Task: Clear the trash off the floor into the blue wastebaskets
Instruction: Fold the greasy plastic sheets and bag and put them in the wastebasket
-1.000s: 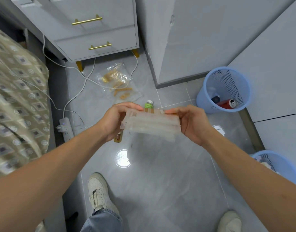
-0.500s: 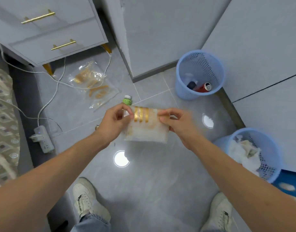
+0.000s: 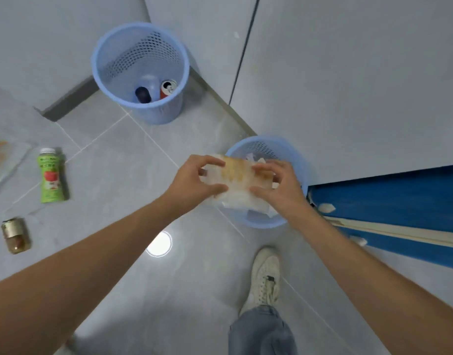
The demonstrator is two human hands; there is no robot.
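Tiled floor, wastebaskets, bottle, jar

1. I see both hands holding a folded clear wrapper with orange print; the left hand pinches its left end and the right hand grips its right end.
2. The wrapper sits over the near blue wastebasket, which has crumpled white paper inside.
3. The far blue wastebasket stands by the wall and holds a red can and a dark-capped bottle.
4. On the grey tiled floor at left lie a green bottle and, nearer, a small gold-capped jar.
5. A clear bag lies at the far left edge.
6. A white shoe and jeans leg are near me.
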